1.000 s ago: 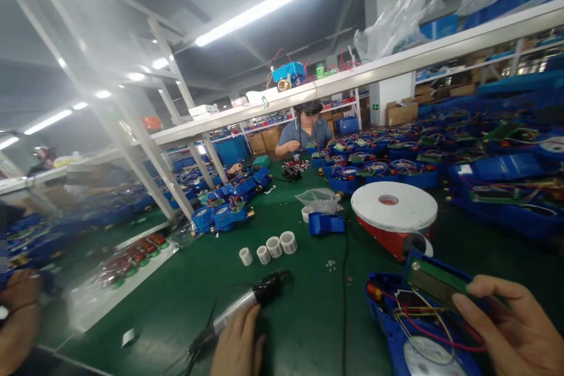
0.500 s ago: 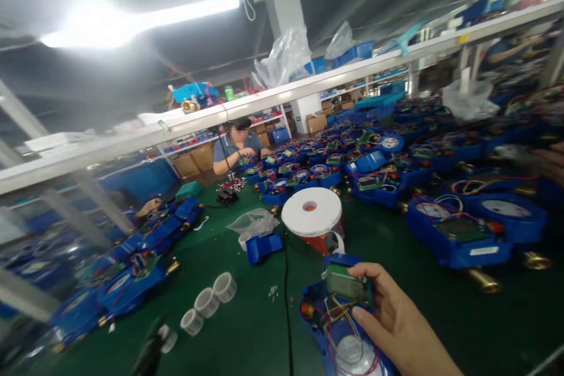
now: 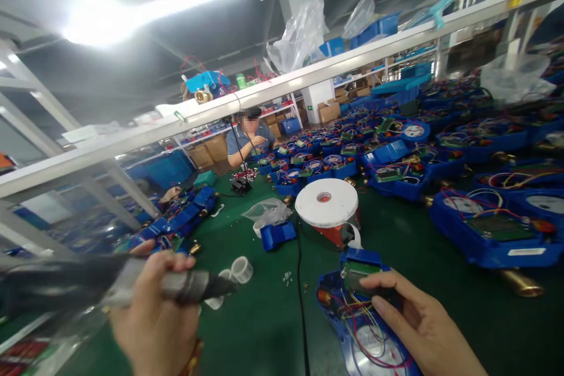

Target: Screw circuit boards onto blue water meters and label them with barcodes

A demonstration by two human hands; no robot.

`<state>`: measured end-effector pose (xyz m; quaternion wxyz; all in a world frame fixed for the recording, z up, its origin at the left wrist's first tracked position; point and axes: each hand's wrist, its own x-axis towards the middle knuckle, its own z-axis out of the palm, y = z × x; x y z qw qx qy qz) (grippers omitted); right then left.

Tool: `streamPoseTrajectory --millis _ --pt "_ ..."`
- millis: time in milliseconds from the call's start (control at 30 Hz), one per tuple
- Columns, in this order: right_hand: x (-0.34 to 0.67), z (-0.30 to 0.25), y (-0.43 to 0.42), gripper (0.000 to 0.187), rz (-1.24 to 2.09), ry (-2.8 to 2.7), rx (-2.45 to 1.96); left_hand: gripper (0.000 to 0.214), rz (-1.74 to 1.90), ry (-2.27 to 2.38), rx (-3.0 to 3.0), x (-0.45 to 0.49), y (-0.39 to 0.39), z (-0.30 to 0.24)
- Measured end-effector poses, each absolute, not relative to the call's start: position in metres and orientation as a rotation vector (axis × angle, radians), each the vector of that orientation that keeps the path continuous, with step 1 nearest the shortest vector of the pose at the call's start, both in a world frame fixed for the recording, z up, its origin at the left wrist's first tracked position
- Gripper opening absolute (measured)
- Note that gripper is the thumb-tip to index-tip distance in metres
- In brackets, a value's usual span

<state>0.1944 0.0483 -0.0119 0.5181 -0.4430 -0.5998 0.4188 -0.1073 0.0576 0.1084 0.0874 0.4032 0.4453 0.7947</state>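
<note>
My left hand (image 3: 154, 317), at lower left, is wrapped round a dark electric screwdriver (image 3: 185, 286) with a grey collar. Its black tapered tip points right, and motion blurs the body. At lower right, the thumb and fingers of my right hand (image 3: 423, 317) pinch a small green circuit board with a display (image 3: 353, 277). That board sits at the upper end of an open blue meter housing (image 3: 337, 322) on the green table. Red, yellow and white wires run over a round meter dial (image 3: 374, 343) inside the housing, partly hidden by my right hand.
Clear plastic rings (image 3: 242, 270) stand near the tool tip. A white-topped reel (image 3: 328, 202), a loose blue cover (image 3: 278, 236) and a black cable (image 3: 302, 305) lie between my hands. Many blue meter housings (image 3: 484, 235) crowd the right. Another person (image 3: 249, 135) sits across the table.
My left hand has come into view with the screwdriver, raised and moved right from the lower left. My right hand still pinches the circuit board. The view has shifted slightly left.
</note>
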Motion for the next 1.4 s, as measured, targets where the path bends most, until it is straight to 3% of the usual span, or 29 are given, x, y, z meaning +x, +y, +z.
streamPoseTrajectory --millis 200,500,867,1167,1400 --pt "0.192 -0.008 0.048 0.018 0.919 -1.491 -1.111 0.032 2.135 1.285 1.218 -0.045 0.138 0.077" --pt "0.195 -0.008 0.043 0.021 0.952 -1.472 -1.198 0.033 1.731 1.55 1.381 -0.042 0.155 0.043" --pt "0.196 -0.009 0.044 0.021 0.921 -1.522 -1.233 0.029 1.676 1.623 1.425 -0.048 0.17 0.024" --pt "0.193 -0.004 0.045 0.024 0.881 -1.456 -1.239 0.033 1.796 1.548 1.375 -0.047 0.15 0.053" --pt "0.193 -0.007 0.042 0.027 0.918 -1.496 -1.287 0.028 1.718 1.597 1.367 -0.048 0.165 0.032"
